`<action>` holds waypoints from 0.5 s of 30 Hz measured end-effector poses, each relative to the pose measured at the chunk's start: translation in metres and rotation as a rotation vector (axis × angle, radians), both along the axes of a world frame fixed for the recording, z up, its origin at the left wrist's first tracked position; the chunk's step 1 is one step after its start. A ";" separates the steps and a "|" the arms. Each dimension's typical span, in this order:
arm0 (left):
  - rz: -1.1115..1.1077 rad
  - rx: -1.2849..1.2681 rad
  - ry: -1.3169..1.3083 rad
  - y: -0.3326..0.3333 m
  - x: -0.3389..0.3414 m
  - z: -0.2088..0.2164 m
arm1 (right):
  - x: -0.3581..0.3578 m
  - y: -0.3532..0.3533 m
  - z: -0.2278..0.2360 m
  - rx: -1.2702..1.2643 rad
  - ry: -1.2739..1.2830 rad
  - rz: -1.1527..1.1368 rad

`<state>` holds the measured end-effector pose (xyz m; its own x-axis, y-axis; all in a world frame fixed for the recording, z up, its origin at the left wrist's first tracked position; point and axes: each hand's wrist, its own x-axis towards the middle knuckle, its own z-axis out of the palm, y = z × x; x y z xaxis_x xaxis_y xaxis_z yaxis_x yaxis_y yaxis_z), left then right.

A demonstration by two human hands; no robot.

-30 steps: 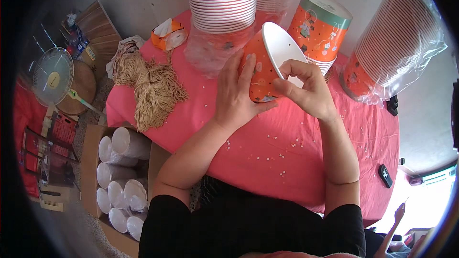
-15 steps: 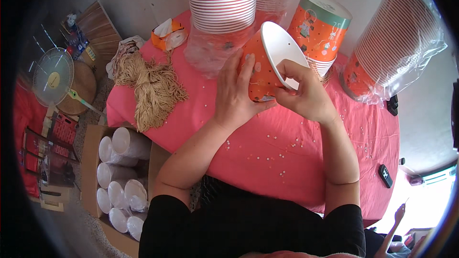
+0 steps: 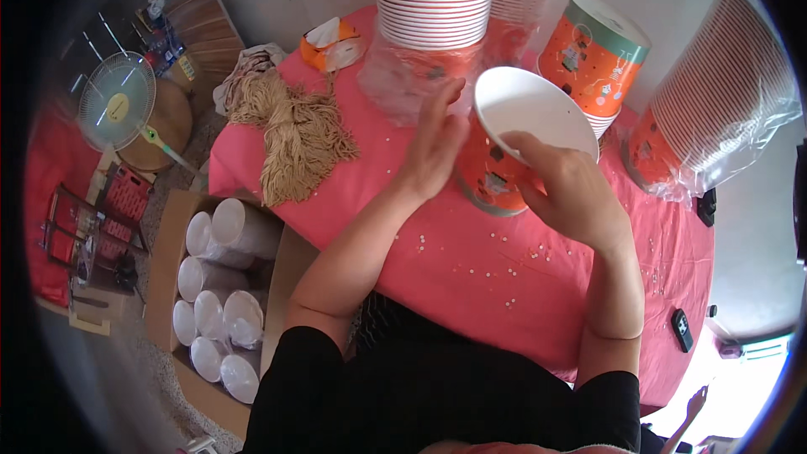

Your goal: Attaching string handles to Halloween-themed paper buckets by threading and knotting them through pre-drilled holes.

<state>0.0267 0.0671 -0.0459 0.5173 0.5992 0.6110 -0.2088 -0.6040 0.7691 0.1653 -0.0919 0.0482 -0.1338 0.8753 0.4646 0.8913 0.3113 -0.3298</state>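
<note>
An orange printed paper bucket point(image 3: 496, 175) with a white inside stands nearly upright in front of me, its mouth tilted slightly toward me. My right hand point(image 3: 576, 197) pinches its near rim, fingers over the edge inside and thumb on the outer wall. Beside the bucket's left wall, my left hand point(image 3: 433, 150) is open with fingers stretched and holds nothing. Behind to the right, an upside-down bucket point(image 3: 593, 63) with a green band sits on a stack of others. Small white round bits point(image 3: 508, 273) lie scattered on the pink tablecloth point(image 3: 420, 277).
Tall nested bucket stacks, one at the back point(image 3: 433, 0) and one wrapped in plastic at right point(image 3: 714, 92), flank the work spot. Tan string bundles point(image 3: 307, 147) and an orange packet point(image 3: 332, 44) lie left. A carton point(image 3: 164, 286) of white tubs stands below; a remote point(image 3: 682, 330) lies right.
The bucket has been turned from lying tilted to nearly upright. My left hand has come off its side, while my right hand still grips the rim. The whole view has shifted slightly.
</note>
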 end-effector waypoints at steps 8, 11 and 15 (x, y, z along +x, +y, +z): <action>0.512 0.163 0.361 0.038 -0.093 0.011 | -0.007 -0.008 -0.010 -0.185 -0.202 -0.007; 0.680 0.343 0.567 0.076 -0.128 0.005 | -0.011 -0.006 -0.013 -0.188 -0.256 -0.020; 0.516 0.679 0.720 0.098 -0.132 0.002 | -0.010 -0.007 -0.013 -0.219 -0.262 -0.036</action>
<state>-0.1052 0.1655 -0.0437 0.6685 0.4999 0.5507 0.5498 -0.8308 0.0867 0.1550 -0.0992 0.0351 -0.1910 0.9568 0.2193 0.9636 0.2253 -0.1438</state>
